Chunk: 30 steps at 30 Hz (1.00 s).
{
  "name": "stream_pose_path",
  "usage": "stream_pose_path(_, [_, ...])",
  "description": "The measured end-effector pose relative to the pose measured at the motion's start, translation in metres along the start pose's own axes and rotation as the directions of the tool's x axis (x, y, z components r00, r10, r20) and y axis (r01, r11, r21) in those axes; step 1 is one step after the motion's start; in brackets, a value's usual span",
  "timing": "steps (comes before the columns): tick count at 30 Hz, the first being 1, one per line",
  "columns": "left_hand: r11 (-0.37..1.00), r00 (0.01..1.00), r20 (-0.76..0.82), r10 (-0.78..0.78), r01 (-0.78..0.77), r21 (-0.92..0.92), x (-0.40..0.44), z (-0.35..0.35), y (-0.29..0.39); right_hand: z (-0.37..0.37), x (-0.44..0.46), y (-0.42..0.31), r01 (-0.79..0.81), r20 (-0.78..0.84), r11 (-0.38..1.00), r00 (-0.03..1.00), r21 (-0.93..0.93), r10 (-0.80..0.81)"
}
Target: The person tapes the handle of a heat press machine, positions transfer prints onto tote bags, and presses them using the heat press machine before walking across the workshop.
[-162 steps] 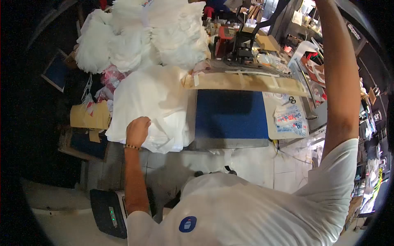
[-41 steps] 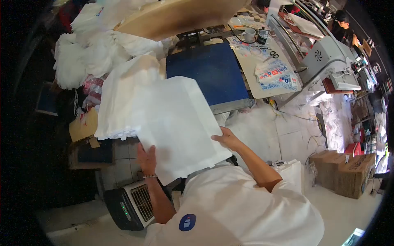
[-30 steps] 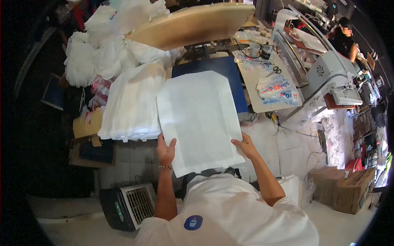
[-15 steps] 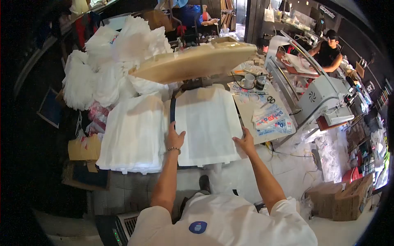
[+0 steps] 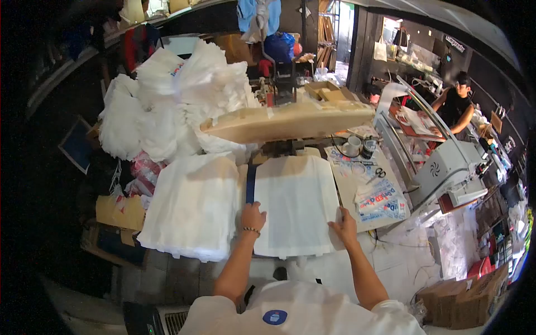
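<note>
A flat white fabric bag (image 5: 296, 204) lies spread over a dark-edged board in front of me. My left hand (image 5: 252, 218) is at the bag's lower left edge, fingers curled and thumb against the fabric. At the lower right edge, my right hand (image 5: 345, 226) has its thumb on top and its fingers along the side, holding the edge. Directly left is a neat stack of similar white bags (image 5: 192, 204). Beyond the bag, a tan taped frame (image 5: 290, 124) is raised at a tilt over the board.
A large heap of white bags (image 5: 167, 103) rises at the back left. On the right, a side board (image 5: 352, 184) carries printed sheets (image 5: 381, 200), scissors (image 5: 379, 173) and a mug (image 5: 352, 146). Past a grey machine (image 5: 446, 167), another person (image 5: 456, 109) works. Cardboard boxes (image 5: 463, 296) stand lower right.
My view has tilted up, so the scene sits lower in the picture. Both hands stay at the bag's edges, nearer its lower end; the left fingers are more curled.
</note>
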<state>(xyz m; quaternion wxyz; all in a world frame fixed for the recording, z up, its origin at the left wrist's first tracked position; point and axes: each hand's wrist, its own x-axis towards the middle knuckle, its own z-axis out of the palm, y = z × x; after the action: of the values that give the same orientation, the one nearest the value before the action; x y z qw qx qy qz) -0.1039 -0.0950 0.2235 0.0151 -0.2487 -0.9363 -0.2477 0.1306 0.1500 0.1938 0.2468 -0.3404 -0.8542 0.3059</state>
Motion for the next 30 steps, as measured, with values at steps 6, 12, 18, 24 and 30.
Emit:
stream_pose_path(6, [0.838, 0.896, 0.102, 0.432, -0.356, -0.414, 0.015, -0.105, 0.05, 0.004, 0.0, 0.017, 0.074, -0.032, 0.991, 0.996, -0.109, -0.078])
stream_pose_path(12, [0.874, 0.909, -0.282, 0.308, -0.387, -0.294, 0.028, -0.262, 0.142, 0.007, -0.009, 0.022, 0.063, -0.023, 0.998, 0.998, 0.008, -0.063])
stream_pose_path(18, [0.882, 0.859, -0.252, 0.446, -0.47, -0.044, 0.048, -0.284, 0.142, 0.002, -0.012, 0.017, 0.041, -0.061, 0.995, 0.998, 0.096, -0.035])
stream_pose_path(24, [0.889, 0.885, -0.302, 0.356, -0.42, -0.183, 0.025, -0.289, 0.159, 0.004, -0.013, 0.023, 0.078, -0.108, 0.993, 0.992, 0.083, -0.069])
stream_pose_path(30, [0.876, 0.853, -0.292, 0.433, -0.474, -0.086, 0.042, -0.289, 0.157, 0.008, -0.011, 0.029, 0.054, -0.109, 0.99, 0.993, 0.127, -0.041])
